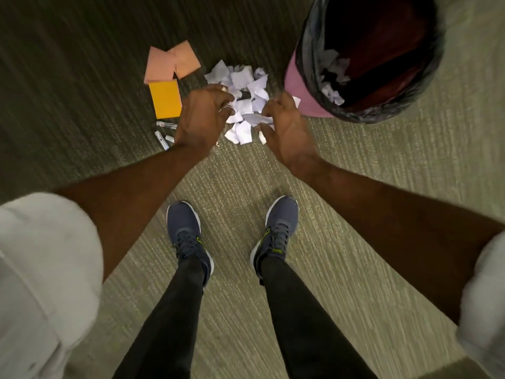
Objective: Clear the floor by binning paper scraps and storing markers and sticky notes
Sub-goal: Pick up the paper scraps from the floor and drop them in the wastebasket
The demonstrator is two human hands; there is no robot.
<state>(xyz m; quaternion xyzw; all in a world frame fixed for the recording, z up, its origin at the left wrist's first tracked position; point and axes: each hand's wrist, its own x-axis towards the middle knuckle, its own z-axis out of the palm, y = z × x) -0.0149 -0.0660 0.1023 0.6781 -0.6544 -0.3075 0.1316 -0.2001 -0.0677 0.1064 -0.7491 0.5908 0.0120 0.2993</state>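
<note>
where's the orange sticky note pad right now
In the head view, the orange sticky note pad lies on the carpet left of the paper scraps, below the pink notes, above the markers.

Blue trainers stand on ribbed carpet.

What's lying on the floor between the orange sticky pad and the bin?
In the head view, a pile of torn white paper scraps fills the stretch between the orange sticky pad and the bin.
</note>
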